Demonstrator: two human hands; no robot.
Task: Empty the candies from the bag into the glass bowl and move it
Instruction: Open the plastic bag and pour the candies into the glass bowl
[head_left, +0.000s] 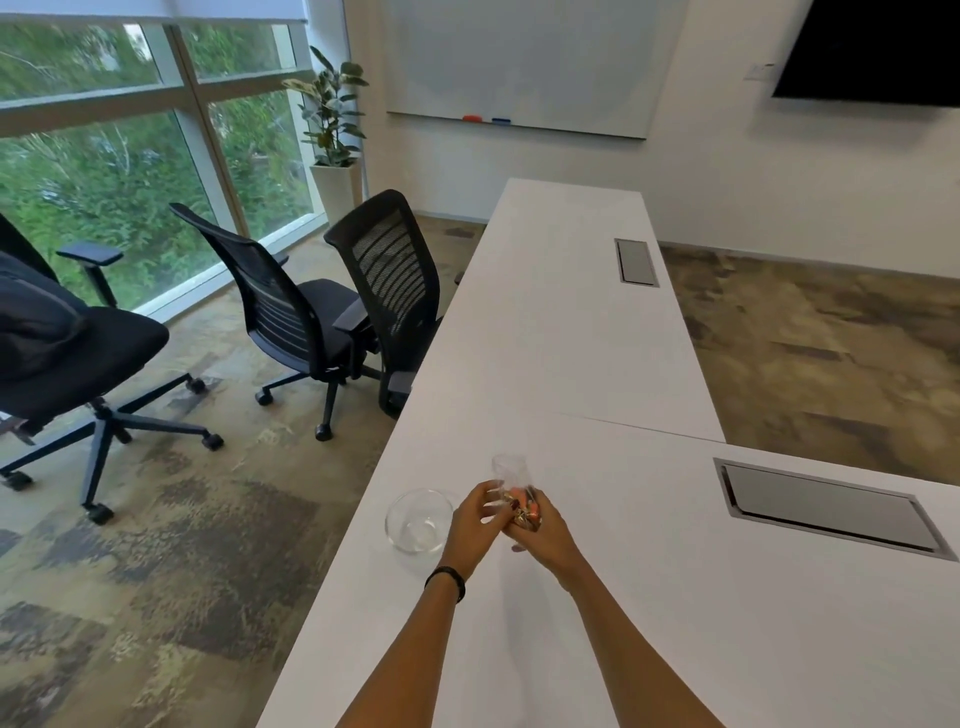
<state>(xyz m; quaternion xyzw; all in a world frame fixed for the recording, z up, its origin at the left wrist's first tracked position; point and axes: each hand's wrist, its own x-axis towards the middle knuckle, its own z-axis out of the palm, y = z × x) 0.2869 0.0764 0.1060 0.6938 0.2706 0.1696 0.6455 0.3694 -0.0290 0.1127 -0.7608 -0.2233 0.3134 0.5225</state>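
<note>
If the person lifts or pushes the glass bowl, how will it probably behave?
The glass bowl looks rigid and breakable, so it probably needs a gentle set-down. Its smooth, rounded wall may slip in one hand. It looks empty and stands near the table edge, so a push could slide it off easily. Both hands hold the bag.

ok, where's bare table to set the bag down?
Crowded only near the left edge: glass bowl, both hands on the candy bag. Free: the strip between the hands and the near cable hatch, and the far table left of the far hatch.
</note>
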